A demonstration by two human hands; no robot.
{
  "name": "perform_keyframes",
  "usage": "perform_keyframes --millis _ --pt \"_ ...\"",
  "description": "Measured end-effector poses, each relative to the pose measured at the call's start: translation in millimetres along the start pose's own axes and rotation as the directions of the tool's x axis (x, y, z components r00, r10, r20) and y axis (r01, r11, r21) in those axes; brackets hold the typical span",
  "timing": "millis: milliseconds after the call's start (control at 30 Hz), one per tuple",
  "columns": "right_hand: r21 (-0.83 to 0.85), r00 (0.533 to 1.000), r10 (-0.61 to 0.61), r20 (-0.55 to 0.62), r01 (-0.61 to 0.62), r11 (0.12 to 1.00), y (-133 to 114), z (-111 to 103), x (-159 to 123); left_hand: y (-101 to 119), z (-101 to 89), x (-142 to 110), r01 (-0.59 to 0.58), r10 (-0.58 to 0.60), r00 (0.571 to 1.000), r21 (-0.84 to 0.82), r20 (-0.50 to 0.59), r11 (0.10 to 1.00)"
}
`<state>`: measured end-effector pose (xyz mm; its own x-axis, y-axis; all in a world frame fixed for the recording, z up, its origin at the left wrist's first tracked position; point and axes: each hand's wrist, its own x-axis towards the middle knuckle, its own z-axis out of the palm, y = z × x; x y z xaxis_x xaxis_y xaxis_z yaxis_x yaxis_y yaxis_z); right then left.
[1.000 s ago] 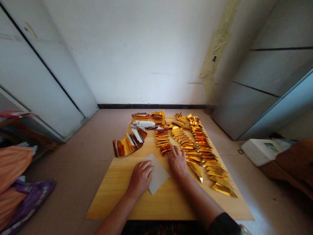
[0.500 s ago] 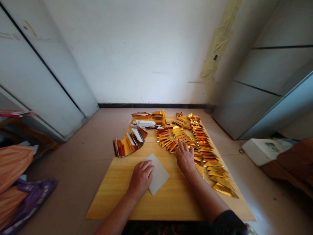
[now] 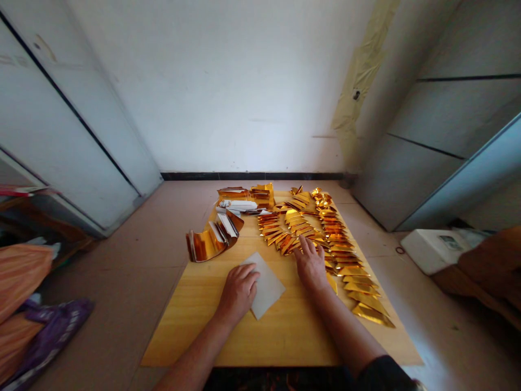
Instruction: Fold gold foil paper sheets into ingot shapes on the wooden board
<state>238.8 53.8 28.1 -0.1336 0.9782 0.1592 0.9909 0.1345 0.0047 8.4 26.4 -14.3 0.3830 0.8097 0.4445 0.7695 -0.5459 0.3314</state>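
A pale square sheet of paper (image 3: 268, 288) lies cornerwise on the wooden board (image 3: 195, 320). Across its left side rests my left hand (image 3: 240, 285), fingers laid out together and slightly bent. My right hand (image 3: 311, 266) is at the near end of a curved row of folded gold foil papers (image 3: 274, 233). Its fingers are apart, with the tips at or just over the foil; whether they touch it I cannot tell. Further right, a long row of folded gold papers (image 3: 345, 258) runs along the board's edge.
Bent stacks of gold foil sheets (image 3: 207, 244) stand at the board's left, with white bundles (image 3: 240, 205) behind them. A white box (image 3: 431, 250) sits on the right. Orange and purple bags (image 3: 57, 320) lie at the left. A wall (image 3: 244, 108) rises behind.
The pale sheet and my left hand have shifted slightly to the right. My right hand has moved a little rightward too, still by the folded foil. The view has turned very slightly.
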Motion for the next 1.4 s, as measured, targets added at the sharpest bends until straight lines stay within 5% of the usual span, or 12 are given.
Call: perform_keyframes --millis 367,500,600,700,933,1200,1400 --pt "0.020 0.998 0.028 -0.050 -0.027 0.999 -4 -2 -4 -3 4.0 5 -0.006 0.006 1.000 0.008 0.011 1.000" --pt "0.147 0.973 -0.176 -0.150 0.198 0.969 -18 -5 -21 -2 2.6 10 -0.018 0.018 1.000 -0.006 0.004 1.000" --pt "0.300 0.910 -0.404 -0.093 0.413 0.860 -30 -3 -29 -6 2.4 14 -0.027 0.027 0.999 -0.024 -0.025 0.999" --pt "0.356 0.867 -0.497 -0.027 0.473 0.806 -38 2 -32 -12 4.4 16 -0.034 0.033 0.999 -0.041 -0.041 0.999" --pt "0.353 0.874 -0.473 -0.109 0.479 0.804 -43 17 -33 1 -4.7 16 -0.064 0.062 0.997 -0.055 -0.034 0.996" --pt "0.352 0.893 -0.431 -0.132 0.448 0.821 -45 17 -29 20 -22.8 -9 -0.031 0.044 0.993 -0.115 0.110 0.993" --pt "0.471 0.892 -0.434 -0.125 0.439 0.765 -43 6 -28 11 -10.3 -20 0.003 -0.002 1.000 -0.108 0.005 0.994"
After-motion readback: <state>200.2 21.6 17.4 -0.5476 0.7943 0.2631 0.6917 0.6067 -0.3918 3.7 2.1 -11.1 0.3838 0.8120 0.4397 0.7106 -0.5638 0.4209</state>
